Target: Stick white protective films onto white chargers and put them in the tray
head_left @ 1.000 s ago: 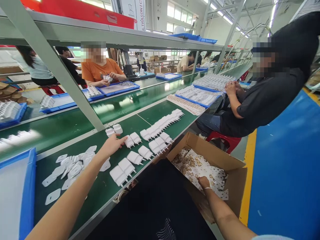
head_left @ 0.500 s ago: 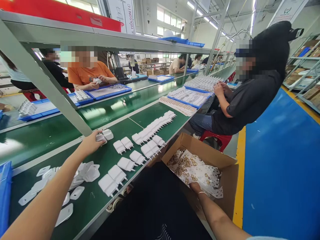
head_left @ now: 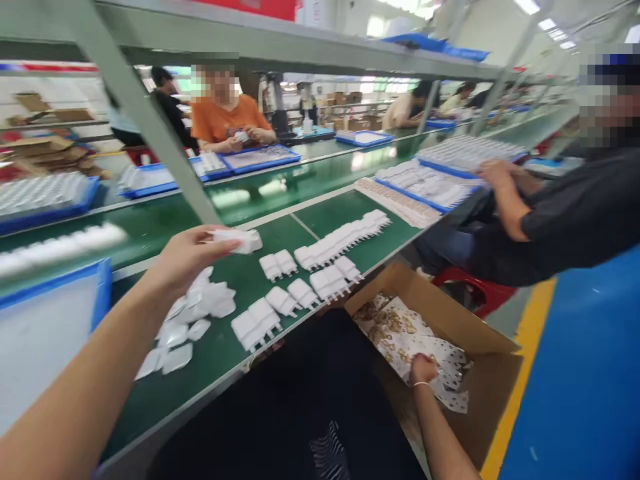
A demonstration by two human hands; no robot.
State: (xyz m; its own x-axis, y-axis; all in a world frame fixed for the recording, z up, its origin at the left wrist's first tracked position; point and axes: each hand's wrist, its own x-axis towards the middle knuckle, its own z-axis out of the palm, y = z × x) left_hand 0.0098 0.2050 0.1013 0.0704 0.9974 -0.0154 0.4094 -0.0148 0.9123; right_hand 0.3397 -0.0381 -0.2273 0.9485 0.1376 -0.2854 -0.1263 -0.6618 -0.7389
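Fingers (head_left: 223, 249) above green workshop bench (head_left: 215, 360)

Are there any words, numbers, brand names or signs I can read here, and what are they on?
None can be read.
White sign at the top: cut off, too blurred.
Orange shirt: print too small and blurred.
White pieces in the left hand: no readable lettering.
Dark clothing on the lap: wavy lines, no letters I can make out.

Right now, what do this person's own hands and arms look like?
The left hand and right hand are ungloved, and the forearms are bare as far as they show. A thin, pale bracelet circles the right wrist; none shows on the left.
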